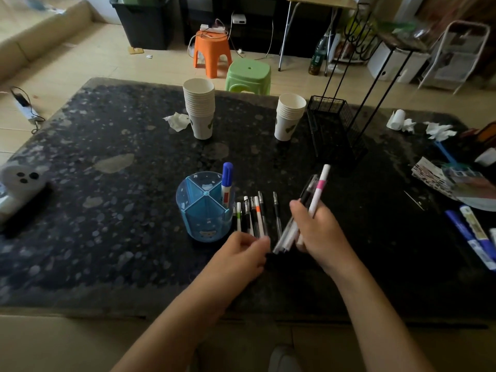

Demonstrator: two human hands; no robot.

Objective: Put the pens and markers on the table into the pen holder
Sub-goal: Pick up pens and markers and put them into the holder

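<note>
A round blue pen holder (204,208) with four compartments stands on the dark table (107,183). One blue-capped marker (227,181) stands upright in its right compartment. Several pens (251,214) lie side by side just right of the holder, and one more black pen (277,213) lies a little apart. My left hand (245,253) rests at the near ends of those pens, fingers curled, touching them. My right hand (319,232) grips a bundle of pens (318,189), including a white one with a pink band, lifted above the table.
Two stacks of paper cups (200,108) (288,116) stand behind the holder. A black wire rack (332,124) sits at the back right. Two blue markers (472,234) lie at the right edge near papers (442,175). Crumpled tissues (178,120) and a white device (18,181) are also on the table.
</note>
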